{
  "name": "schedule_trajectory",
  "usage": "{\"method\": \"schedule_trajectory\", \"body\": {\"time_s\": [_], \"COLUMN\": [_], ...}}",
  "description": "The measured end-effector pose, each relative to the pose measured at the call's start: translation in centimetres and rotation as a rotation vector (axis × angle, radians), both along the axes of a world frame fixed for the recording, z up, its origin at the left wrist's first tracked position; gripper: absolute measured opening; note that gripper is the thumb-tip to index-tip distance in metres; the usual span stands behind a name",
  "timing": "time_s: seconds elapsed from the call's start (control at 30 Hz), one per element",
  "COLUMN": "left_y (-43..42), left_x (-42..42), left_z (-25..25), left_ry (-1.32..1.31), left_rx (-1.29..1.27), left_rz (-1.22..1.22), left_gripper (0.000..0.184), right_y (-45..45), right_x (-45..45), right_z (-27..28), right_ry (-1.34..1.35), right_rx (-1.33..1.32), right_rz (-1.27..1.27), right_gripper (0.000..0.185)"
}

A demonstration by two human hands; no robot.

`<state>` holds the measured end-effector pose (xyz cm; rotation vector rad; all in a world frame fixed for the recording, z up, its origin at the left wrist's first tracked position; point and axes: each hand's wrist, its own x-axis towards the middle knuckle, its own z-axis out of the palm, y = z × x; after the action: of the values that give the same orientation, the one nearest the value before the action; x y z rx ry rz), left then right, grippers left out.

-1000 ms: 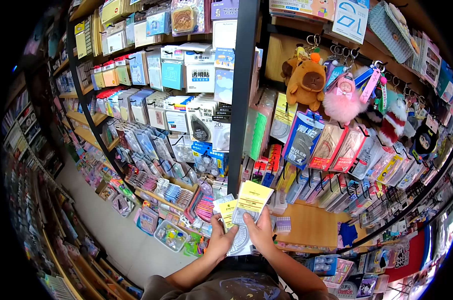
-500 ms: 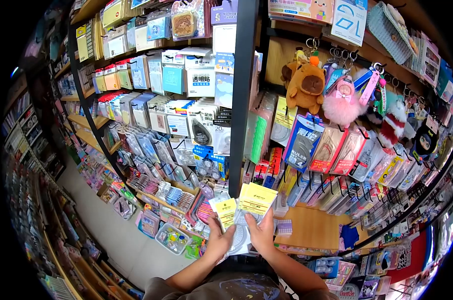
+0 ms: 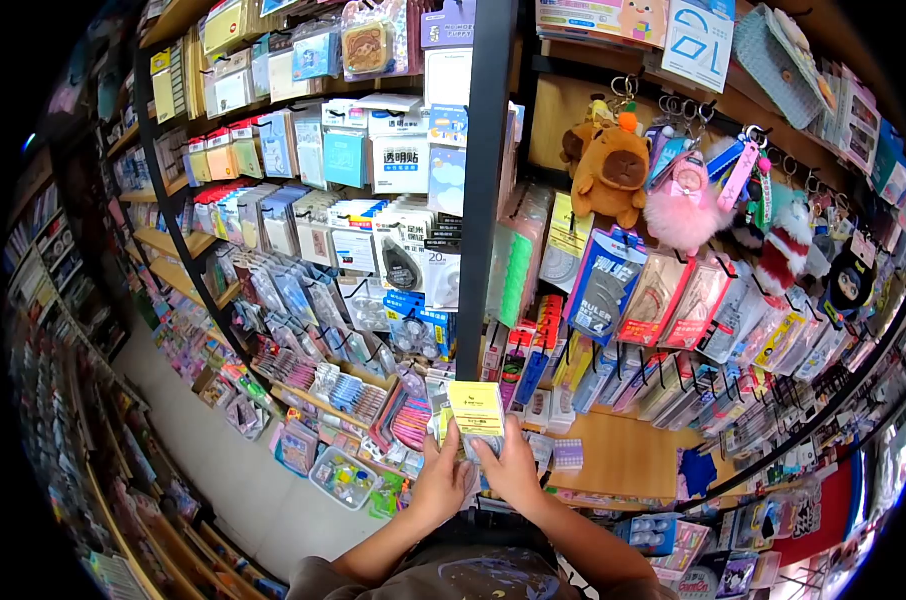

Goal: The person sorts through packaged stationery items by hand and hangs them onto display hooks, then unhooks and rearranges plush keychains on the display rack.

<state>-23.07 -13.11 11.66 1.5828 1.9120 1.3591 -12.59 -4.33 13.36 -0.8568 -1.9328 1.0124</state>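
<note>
In front of my body I hold a stack of ruler packets (image 3: 476, 408) with yellow header cards and clear lower parts. My left hand (image 3: 441, 480) grips the stack's left side, its thumb pressed on the front. On the opposite edge, my right hand (image 3: 511, 465) is closed with its thumb across the lower front. The packets stand tilted upward, roughly squared together, and my fingers hide their lower ends. A similar yellow-topped packet (image 3: 567, 240) hangs on the rack ahead, just right of the black post.
A black post (image 3: 485, 200) divides two hook racks of stationery. Capybara plush (image 3: 613, 175) and pink fluffy keychains (image 3: 688, 210) hang at right above ruler sets (image 3: 605, 285). Below are a wooden shelf (image 3: 623, 460), a small purple box (image 3: 568, 455) and a clear bin (image 3: 343, 478) at left.
The packets were fanned apart in two groups, one per hand, with clear round-scaled rulers showing. Now they are brought together into one stack, and both hands are closer together.
</note>
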Motion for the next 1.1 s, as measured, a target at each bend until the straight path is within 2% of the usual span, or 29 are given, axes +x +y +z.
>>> {"method": "schedule_trajectory", "body": {"time_s": [0.07, 0.27, 0.4, 0.5, 0.53, 0.63, 0.83, 1.1], "left_y": [0.0, -0.3, 0.3, 0.8, 0.3, 0.6, 0.7, 0.7], "left_x": [-0.1, -0.2, -0.8, -0.3, -0.1, -0.2, 0.4, -0.2], "left_z": [-0.2, 1.1, 0.4, 0.3, 2.0, 1.0, 1.9, 0.8], "left_ry": [0.006, -0.022, -0.138, -0.627, -0.809, -0.889, -0.636, -0.342], "left_rx": [-0.008, -0.03, -0.009, 0.075, -0.022, -0.041, 0.057, -0.024], "left_rz": [0.001, -0.031, -0.124, -0.258, -0.271, -0.268, -0.185, -0.183], "left_gripper": [0.073, 0.073, 0.073, 0.07, 0.068, 0.068, 0.072, 0.077], "right_y": [-0.2, 0.2, 0.0, 0.1, 0.0, 0.6, 0.5, 0.1], "right_x": [0.1, 0.4, -0.2, -0.4, -0.2, -0.3, -0.5, -1.0], "right_z": [0.2, 0.1, 1.0, 0.4, 0.6, -0.3, -0.8, -1.2], "right_ry": [-0.129, -0.022, 0.611, 0.595, 0.522, 0.48, 0.444, 0.396], "right_rx": [-0.069, 0.008, -0.278, -0.243, -0.297, -0.335, -0.245, -0.14], "right_rz": [-0.002, 0.023, 0.092, 0.109, 0.129, 0.134, 0.13, 0.039], "right_gripper": [0.039, 0.037, 0.035, 0.036, 0.036, 0.036, 0.039, 0.045]}}
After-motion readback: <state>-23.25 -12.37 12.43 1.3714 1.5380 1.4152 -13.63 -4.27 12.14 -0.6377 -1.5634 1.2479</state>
